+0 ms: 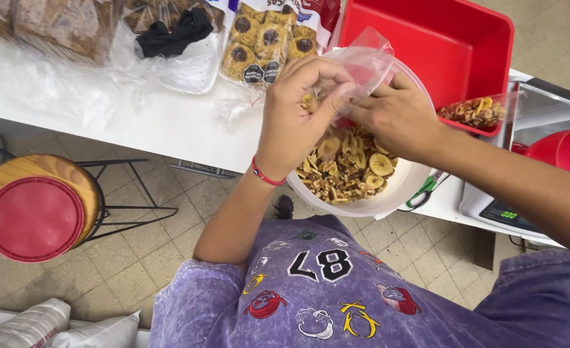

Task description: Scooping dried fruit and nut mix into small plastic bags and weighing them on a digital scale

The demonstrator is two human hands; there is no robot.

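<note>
We take the red tray (427, 32) on the white counter as our landmark. Left of it lies a clear cookie package (269, 38) with dark round labels. Beyond that we see clear bread bags (59, 26). At the tray's right edge sits a small clear filled bag (475, 111). Below-right, a scale's green screen (509, 214) glows.
</note>
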